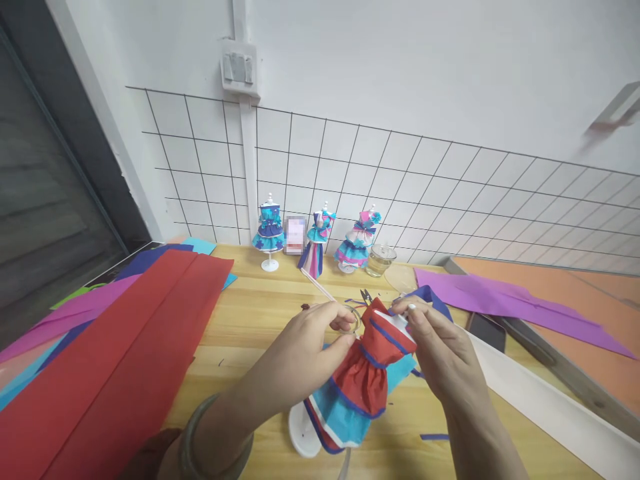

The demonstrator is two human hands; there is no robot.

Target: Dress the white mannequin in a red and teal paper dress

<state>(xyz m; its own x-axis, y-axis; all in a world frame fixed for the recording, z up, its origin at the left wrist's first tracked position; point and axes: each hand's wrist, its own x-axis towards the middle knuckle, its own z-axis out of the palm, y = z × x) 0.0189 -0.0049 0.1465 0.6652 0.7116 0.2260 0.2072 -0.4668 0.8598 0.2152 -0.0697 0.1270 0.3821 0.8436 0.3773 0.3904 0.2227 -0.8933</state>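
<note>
A red-and-blue dress [367, 383] slants up rightward between two hands, its neckline [394, 321] pinched by the right hand [445, 347], the left hand [313, 340] opposite, grip unclear.

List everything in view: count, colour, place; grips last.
Table: one, light wood, below
Wall: one, white, black grid, back
Switch box: one, white, wall
Handle: one, white, right wall
Red dress: one, red-and-blue, centre
Stand base: one, white, lower centre
Displayed dresses: three, blues and pinks, back
Panel: one, pale, blurred, back
Jar: one, clear, back
Ring: one, clear, left of red dress
Tool tip: one, dark, behind red dress
Sheet stack: several, red topmost, left
Single sheet: one, purple, right
Strip: one, white, right
Flat object: one, black, right
Scraps: several, blue, table
Surface: one, orange, right
Bracelet: one, grey-green, lower left
Left grip: one, bare, beside ring
Right grip: one, bare, red dress's top
</note>
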